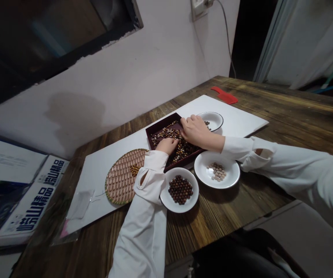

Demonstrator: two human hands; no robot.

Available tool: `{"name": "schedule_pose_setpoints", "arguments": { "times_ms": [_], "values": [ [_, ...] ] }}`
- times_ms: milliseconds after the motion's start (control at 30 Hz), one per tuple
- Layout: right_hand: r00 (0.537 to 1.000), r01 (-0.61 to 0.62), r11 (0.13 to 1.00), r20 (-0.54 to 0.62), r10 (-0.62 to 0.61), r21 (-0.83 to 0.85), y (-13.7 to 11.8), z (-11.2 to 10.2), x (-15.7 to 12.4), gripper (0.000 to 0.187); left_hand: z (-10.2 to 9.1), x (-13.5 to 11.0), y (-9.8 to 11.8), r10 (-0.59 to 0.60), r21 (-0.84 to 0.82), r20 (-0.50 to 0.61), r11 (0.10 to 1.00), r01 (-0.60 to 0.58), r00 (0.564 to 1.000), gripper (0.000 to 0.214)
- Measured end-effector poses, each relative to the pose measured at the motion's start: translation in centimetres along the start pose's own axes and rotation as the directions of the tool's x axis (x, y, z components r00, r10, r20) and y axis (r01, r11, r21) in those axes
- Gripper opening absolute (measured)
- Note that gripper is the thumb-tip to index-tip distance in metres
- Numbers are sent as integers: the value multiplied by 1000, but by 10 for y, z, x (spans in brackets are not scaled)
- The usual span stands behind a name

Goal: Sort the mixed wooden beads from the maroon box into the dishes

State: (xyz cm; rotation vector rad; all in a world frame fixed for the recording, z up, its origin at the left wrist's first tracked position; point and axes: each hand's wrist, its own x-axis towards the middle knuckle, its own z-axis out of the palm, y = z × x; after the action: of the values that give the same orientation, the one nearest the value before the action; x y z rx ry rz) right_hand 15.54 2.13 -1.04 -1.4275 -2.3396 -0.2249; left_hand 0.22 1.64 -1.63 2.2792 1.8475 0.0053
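A dark maroon square tray (155,129) full of mixed brown, tan and pale beads lies on a white board. My left hand (167,145) rests in the tray with fingers curled down among the beads; what they pinch is hidden. My right hand (194,129) reaches over the tray's right side, fingers bent onto the beads. Nearest me sit a white bowl of dark brown beads (179,189) and a white bowl of pale beads (218,171). A small white dish (214,119) behind my right hand holds a few beads.
A round woven mat (123,179) with a few tan beads lies left of the tray. The white board (102,166) covers part of a wooden table (299,116). A red card (225,95) lies far back. Papers and a plastic bag (79,204) sit at left.
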Motion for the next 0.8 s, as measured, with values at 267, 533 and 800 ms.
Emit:
{"name": "schedule_pose_setpoints", "arguments": {
  "times_ms": [267, 533, 800],
  "values": [
    [998, -55, 997, 0, 55, -58, 1, 2, 0, 35, 1, 1, 0, -3, 31, -11, 1000, 4, 1000, 43],
    [996, -69, 997, 50, 71, -27, 4, 4, -1, 33, 1, 1, -1, 0, 31, -9, 1000, 0, 1000, 45],
    [995, -103, 994, 19, 102, 28, 6, 3, -1, 24, 0, 1, 0, -5, 22, -1, 1000, 5, 1000, 45]
  ]
}}
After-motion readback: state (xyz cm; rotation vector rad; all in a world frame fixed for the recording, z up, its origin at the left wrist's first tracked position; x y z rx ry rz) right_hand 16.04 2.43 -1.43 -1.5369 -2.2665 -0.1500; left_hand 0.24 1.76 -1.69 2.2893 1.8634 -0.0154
